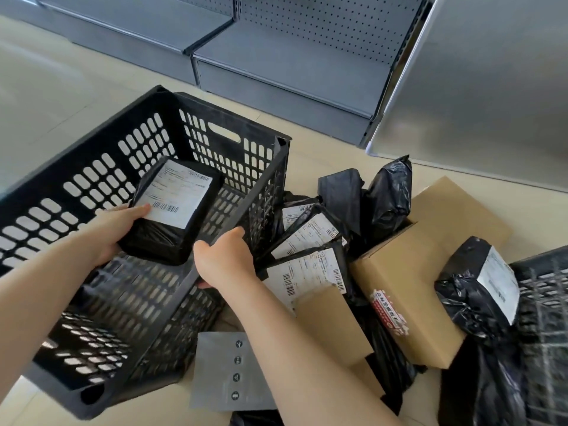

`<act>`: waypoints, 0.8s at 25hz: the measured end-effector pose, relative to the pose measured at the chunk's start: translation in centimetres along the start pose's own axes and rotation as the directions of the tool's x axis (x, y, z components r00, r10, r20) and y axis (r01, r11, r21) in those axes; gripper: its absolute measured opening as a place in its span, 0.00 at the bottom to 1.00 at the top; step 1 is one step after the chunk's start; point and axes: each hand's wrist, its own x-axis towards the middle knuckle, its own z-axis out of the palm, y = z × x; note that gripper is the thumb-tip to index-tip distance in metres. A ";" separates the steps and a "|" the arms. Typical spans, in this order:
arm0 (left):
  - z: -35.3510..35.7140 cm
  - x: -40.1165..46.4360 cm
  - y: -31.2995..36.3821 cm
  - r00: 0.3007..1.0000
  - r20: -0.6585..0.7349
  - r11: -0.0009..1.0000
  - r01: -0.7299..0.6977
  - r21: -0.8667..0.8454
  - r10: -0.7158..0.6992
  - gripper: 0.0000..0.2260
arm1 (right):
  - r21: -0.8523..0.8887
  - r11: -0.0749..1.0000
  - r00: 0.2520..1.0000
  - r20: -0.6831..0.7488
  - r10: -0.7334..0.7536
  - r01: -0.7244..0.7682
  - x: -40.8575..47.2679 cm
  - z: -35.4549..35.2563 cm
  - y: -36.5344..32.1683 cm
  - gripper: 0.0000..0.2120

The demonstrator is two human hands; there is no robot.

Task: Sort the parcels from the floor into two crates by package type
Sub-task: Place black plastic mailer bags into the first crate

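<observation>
While the left hand (115, 232) holds a black bagged parcel (175, 210) with a white label over the black crate (92, 186), thumb on the label, the right hand (224, 256) just beside it grips the crate's near-right rim. Right of the crate, on the floor (46, 96), lie more black labelled parcels (307, 238), then cardboard boxes (412, 278). At far right another black parcel (482, 287) leans on a second crate (547, 302).
</observation>
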 end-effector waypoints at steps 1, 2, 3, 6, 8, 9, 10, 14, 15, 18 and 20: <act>0.5 0.3 -0.2 1.000 0.004 1.000 0.009 0.002 -0.009 0.13 | -0.028 1.000 1.000 -0.006 -0.005 0.004 0.0 -0.4 0.2 0.25; 1.1 0.5 -0.4 1.000 0.009 1.000 0.009 0.007 -0.009 0.12 | -0.058 0.998 1.000 -0.010 -0.011 0.010 -0.1 -0.9 0.4 0.23; 1.8 0.7 -0.6 1.000 0.022 1.000 0.004 0.029 -0.005 0.11 | -0.085 0.996 1.000 -0.013 -0.019 0.018 -0.1 -1.4 0.6 0.22; 3.8 2.0 -1.9 1.000 0.027 0.996 -0.016 0.085 0.014 0.16 | -0.161 0.986 0.999 -0.005 -0.052 0.051 -0.8 -3.1 1.2 0.22; 5.6 2.6 -2.6 0.999 0.037 0.995 -0.029 0.094 0.025 0.14 | -0.212 0.975 0.997 0.002 -0.076 0.075 -1.4 -4.1 1.5 0.25; 6.6 2.6 -3.0 0.998 0.052 0.995 -0.029 0.091 0.024 0.12 | -0.236 0.968 0.996 -0.004 -0.091 0.087 -1.6 -4.3 1.7 0.28; 7.6 3.0 -3.5 0.997 0.066 0.995 -0.033 0.098 0.027 0.10 | -0.252 0.963 0.994 -0.016 -0.106 0.098 -1.8 -4.5 1.8 0.29; 9.8 5.4 -6.2 0.994 0.104 0.986 -0.035 0.164 0.018 0.07 | -0.244 0.963 0.990 -0.051 -0.130 0.114 -1.9 -4.2 2.0 0.26; 10.2 6.2 -6.9 0.994 0.106 0.985 -0.031 0.171 0.013 0.06 | -0.243 0.964 0.990 -0.059 -0.126 0.108 -1.8 -4.2 2.0 0.25; 11.9 6.0 -7.5 0.998 0.050 0.970 -0.050 0.240 0.039 0.09 | -0.244 0.964 0.989 -0.076 -0.124 0.102 -1.8 -4.2 2.1 0.27; 12.6 6.2 -8.5 0.999 0.003 0.950 -0.036 0.311 0.037 0.11 | -0.242 0.964 0.989 -0.076 -0.129 0.108 -1.8 -4.2 2.1 0.27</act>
